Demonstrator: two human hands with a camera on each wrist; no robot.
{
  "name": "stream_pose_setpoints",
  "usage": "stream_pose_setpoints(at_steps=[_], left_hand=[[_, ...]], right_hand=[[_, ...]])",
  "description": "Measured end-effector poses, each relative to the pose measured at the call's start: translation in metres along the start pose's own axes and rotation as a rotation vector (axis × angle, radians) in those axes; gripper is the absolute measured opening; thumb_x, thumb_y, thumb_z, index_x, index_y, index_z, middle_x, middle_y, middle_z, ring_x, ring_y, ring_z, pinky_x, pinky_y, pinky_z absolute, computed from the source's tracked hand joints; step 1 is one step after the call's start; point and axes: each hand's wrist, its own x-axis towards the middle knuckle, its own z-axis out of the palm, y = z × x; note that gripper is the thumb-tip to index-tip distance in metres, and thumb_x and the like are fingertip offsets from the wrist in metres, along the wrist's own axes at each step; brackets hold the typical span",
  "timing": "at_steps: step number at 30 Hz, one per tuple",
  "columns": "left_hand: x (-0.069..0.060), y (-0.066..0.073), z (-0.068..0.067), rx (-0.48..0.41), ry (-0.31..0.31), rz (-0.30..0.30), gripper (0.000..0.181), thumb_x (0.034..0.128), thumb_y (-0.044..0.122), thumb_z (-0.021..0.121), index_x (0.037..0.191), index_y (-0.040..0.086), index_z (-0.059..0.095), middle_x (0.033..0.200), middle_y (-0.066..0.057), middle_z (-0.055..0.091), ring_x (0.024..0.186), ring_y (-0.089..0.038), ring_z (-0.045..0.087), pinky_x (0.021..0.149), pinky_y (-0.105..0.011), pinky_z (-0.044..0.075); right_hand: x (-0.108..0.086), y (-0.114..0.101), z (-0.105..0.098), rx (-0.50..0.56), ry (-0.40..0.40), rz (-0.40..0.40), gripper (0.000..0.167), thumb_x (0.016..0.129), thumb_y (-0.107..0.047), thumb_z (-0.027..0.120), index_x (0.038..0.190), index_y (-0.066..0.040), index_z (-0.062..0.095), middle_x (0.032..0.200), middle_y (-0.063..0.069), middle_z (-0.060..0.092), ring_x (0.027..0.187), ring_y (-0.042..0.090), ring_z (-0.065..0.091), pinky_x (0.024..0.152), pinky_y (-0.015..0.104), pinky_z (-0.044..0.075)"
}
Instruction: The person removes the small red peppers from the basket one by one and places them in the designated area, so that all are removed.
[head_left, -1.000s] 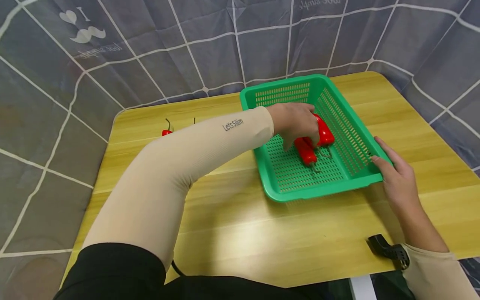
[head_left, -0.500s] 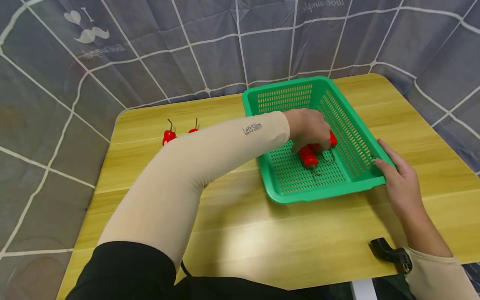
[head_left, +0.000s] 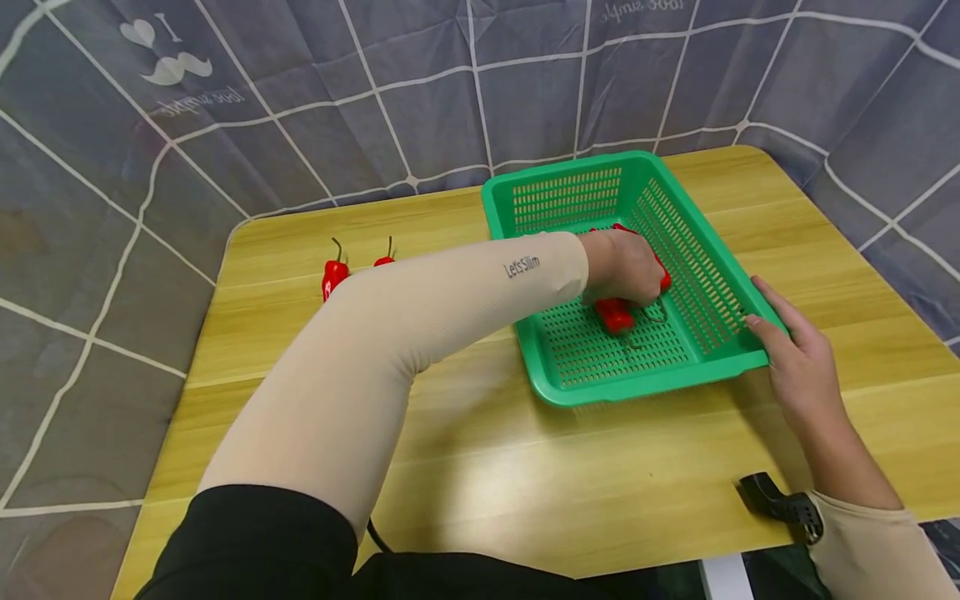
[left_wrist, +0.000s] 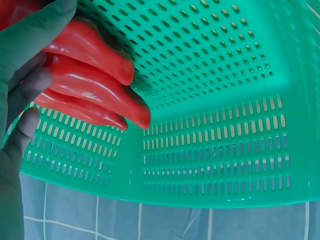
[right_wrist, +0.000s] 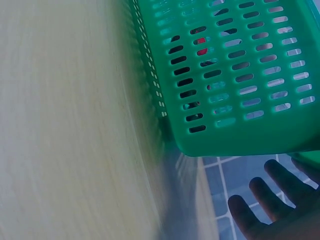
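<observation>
A green plastic basket (head_left: 651,385) with slotted walls stands on the table, slightly turned. My left hand (head_left: 625,268) is down inside it, gripping red peppers (head_left: 615,317) that lie side by side on the basket floor. In the left wrist view the fingers (left_wrist: 25,85) curl about the glossy red peppers (left_wrist: 95,87), whose pointed ends face the basket's corner; their other ends are hidden. At the basket's right front corner, my right hand (head_left: 802,358) holds the rim, thumb on top. Outspread fingers (right_wrist: 275,200) show beneath the rim in the right wrist view.
Two more red peppers, one pepper (head_left: 334,275) and a partly covered pepper (head_left: 385,260), stand stem up at the table's back left, behind my left sleeve (head_left: 450,308). A grey checked curtain (head_left: 420,100) hangs round the wooden table (head_left: 525,475).
My left hand has moved slightly right and down and closed over the peppers in the basket. My right hand stays on the rim, and the basket has hardly moved.
</observation>
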Motion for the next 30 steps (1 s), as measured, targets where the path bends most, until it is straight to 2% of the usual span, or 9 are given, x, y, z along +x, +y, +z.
stream_pose_setpoints(at_steps=[7,10,20,24,28,30], left_hand=[[-0.008,0.000,0.000,-0.038,-0.009,-0.016,0.035,0.0873,0.019,0.077,0.121,0.016,0.070,0.110,-0.007,0.069,0.099,-0.027,0.057,0.093,-0.038,0.050],[-0.011,0.000,0.000,-0.068,0.010,-0.030,0.030,0.0870,0.018,0.076,0.117,0.018,0.071,0.109,-0.006,0.068,0.098,-0.027,0.056,0.091,-0.038,0.050],[-0.023,0.000,-0.001,-0.194,0.050,-0.120,0.035,0.0859,0.015,0.077,0.120,0.017,0.070,0.124,-0.006,0.058,0.106,-0.023,0.052,0.091,-0.033,0.051],[-0.029,0.000,-0.001,-0.227,0.068,-0.151,0.037,0.0865,0.017,0.076,0.122,0.015,0.067,0.126,-0.007,0.055,0.107,-0.022,0.050,0.090,-0.032,0.050],[-0.038,0.000,-0.002,-0.243,0.119,-0.173,0.036,0.0867,0.020,0.076,0.121,0.016,0.067,0.122,-0.004,0.059,0.104,-0.022,0.051,0.092,-0.032,0.048],[-0.043,-0.001,-0.002,-0.247,0.168,-0.182,0.034,0.0859,0.021,0.075,0.119,0.017,0.069,0.119,-0.002,0.063,0.102,-0.021,0.051,0.092,-0.032,0.047]], right_hand=[[0.001,-0.003,0.002,-0.029,-0.008,-0.024,0.049,0.105,-0.025,0.052,0.154,-0.024,0.044,0.152,-0.005,0.045,0.114,0.001,0.051,0.082,0.007,0.042],[0.001,-0.004,0.002,-0.051,-0.008,-0.023,0.049,0.106,-0.026,0.051,0.154,-0.025,0.043,0.152,-0.005,0.045,0.115,0.002,0.050,0.082,0.007,0.041],[0.000,-0.006,0.000,-0.095,-0.013,-0.014,0.050,0.106,-0.028,0.050,0.155,-0.027,0.041,0.154,-0.005,0.042,0.122,0.003,0.047,0.083,0.006,0.039],[0.000,-0.006,-0.002,-0.102,-0.008,-0.005,0.050,0.106,-0.029,0.050,0.155,-0.028,0.041,0.152,-0.006,0.044,0.119,0.002,0.048,0.082,0.006,0.039],[-0.001,-0.006,-0.002,-0.106,-0.002,0.002,0.050,0.106,-0.029,0.051,0.154,-0.029,0.042,0.150,-0.007,0.046,0.114,0.000,0.049,0.081,0.006,0.039],[-0.001,-0.006,-0.003,-0.109,-0.008,0.009,0.050,0.106,-0.030,0.050,0.155,-0.030,0.041,0.152,-0.007,0.043,0.121,0.001,0.047,0.084,0.005,0.038]])
